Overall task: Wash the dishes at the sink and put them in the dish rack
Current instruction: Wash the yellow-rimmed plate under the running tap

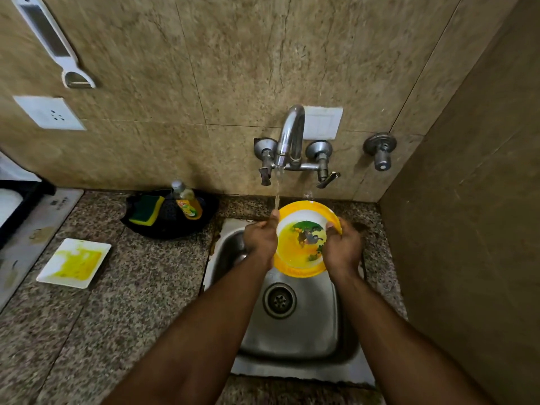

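Head view: two hands, left hand (pixel 261 239) and right hand (pixel 342 249), curl their fingers round one yellow plate (pixel 304 252). One tap (pixel 287 135) pours water beside the left fingertips. One dirty white plate (pixel 74 263) sits well apart.

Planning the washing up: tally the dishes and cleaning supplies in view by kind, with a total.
Round yellow-rimmed picture plates: 1, held over the steel sink by both hands
Square white plates with yellow residue: 1
Green-and-yellow sponges: 1
Clear dish-soap bottles with orange label: 1
Total: 4
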Tool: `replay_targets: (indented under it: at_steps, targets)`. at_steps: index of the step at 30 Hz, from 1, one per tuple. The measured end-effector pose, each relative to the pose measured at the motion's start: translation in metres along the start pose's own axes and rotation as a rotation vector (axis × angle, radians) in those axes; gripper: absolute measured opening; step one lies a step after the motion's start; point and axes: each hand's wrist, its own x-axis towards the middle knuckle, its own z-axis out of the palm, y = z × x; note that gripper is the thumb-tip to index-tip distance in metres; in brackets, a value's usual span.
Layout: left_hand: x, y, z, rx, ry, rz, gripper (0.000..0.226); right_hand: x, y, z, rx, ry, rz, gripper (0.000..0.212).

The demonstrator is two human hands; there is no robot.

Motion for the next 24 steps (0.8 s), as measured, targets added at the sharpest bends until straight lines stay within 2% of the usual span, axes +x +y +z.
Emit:
replay_targets:
  at_steps: [1,2,4,5,7,9,10,12,13,15,17,19,22,24]
  targets:
    - [-0.002,0.002,0.000,0.031,0.003,0.011,0.058,0.000,0.000,0.000,0.012,0.015,0.002,0.033]
    - [-0.006,0.004,0.001,0.014,-0.028,0.015,0.048,0.000,-0.002,-0.001,0.013,0.033,0.020,0.036]
    - [-0.012,0.007,0.001,-0.126,-0.187,-0.016,0.018,0.002,-0.002,-0.003,0.009,0.065,0.048,0.037]
    - [-0.013,0.004,0.000,-0.204,-0.275,-0.034,0.014,0.004,-0.002,-0.005,0.010,0.082,0.055,0.033]
    - [-0.014,-0.003,-0.002,-0.364,-0.436,-0.068,0.027,0.008,-0.002,-0.008,0.017,0.122,0.057,0.029]
    - [-0.018,-0.006,-0.005,-0.457,-0.487,-0.098,0.029,0.009,-0.001,-0.009,0.026,0.146,0.064,0.027]
    - [-0.019,-0.006,-0.004,-0.479,-0.455,-0.109,0.027,0.006,-0.003,-0.008,0.021,0.153,0.074,0.026]
    - [-0.022,-0.005,-0.002,-0.467,-0.285,-0.141,0.015,-0.001,-0.005,-0.004,0.007,0.170,0.050,0.027]
    - [-0.021,-0.004,0.000,-0.429,-0.180,-0.160,0.017,-0.005,-0.003,-0.001,0.008,0.176,0.025,0.028]
    - [-0.015,-0.002,0.001,-0.295,-0.035,-0.153,0.035,-0.014,-0.008,0.006,0.023,0.180,0.023,0.030]
    - [-0.008,-0.004,0.000,-0.247,-0.026,-0.154,0.035,-0.017,-0.012,0.010,0.027,0.192,0.040,0.031]
    - [-0.013,-0.005,-0.001,-0.318,-0.127,-0.135,0.015,-0.017,-0.014,0.011,0.018,0.222,0.037,0.034]
    - [-0.022,-0.010,-0.010,-0.541,-0.374,-0.056,0.027,-0.013,-0.016,0.011,0.012,0.277,0.033,0.041]
    - [-0.025,-0.014,-0.015,-0.670,-0.507,-0.051,0.034,-0.011,-0.016,0.013,0.019,0.315,0.053,0.038]
